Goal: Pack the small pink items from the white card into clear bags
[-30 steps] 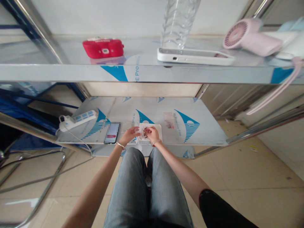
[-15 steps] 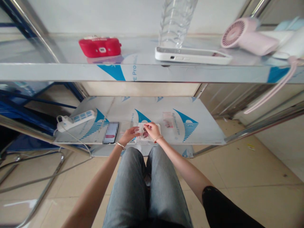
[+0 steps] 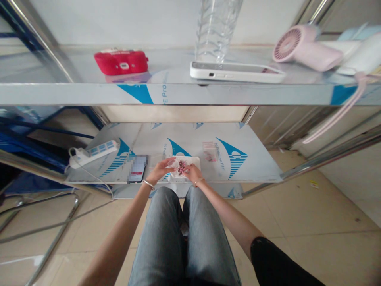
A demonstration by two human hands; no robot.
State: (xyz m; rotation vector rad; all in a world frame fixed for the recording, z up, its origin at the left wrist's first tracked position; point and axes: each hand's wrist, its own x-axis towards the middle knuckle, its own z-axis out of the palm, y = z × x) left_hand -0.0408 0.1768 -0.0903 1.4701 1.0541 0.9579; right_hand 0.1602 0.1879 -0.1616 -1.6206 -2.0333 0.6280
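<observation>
A small cluster of dark red and pink beads (image 3: 181,167) lies over a white tray or pad (image 3: 195,159) at the front of the lower shelf. My left hand (image 3: 160,171) comes in from the left, its thumb and fingers closing on a crinkled, see-through piece that looks like a clear plastic bag (image 3: 172,162). From the other side my right hand (image 3: 193,173) reaches the beads, fingertips pinched at their right edge. Exactly what sits between those fingertips is too small to make out. A bracelet circles each wrist.
On the lower shelf (image 3: 256,171) lie a phone (image 3: 138,167), a power strip (image 3: 95,153) and a small clear bag (image 3: 210,151). The upper shelf edge (image 3: 238,93) carries a red case (image 3: 122,62), a white-cased phone (image 3: 235,73), a clear bottle (image 3: 217,31) and a pink fan (image 3: 306,47).
My right hand has dropped from above the tray to the beads' right side, so more of the beads and tray shows. My left hand stays nearly in place. The view shifted slightly.
</observation>
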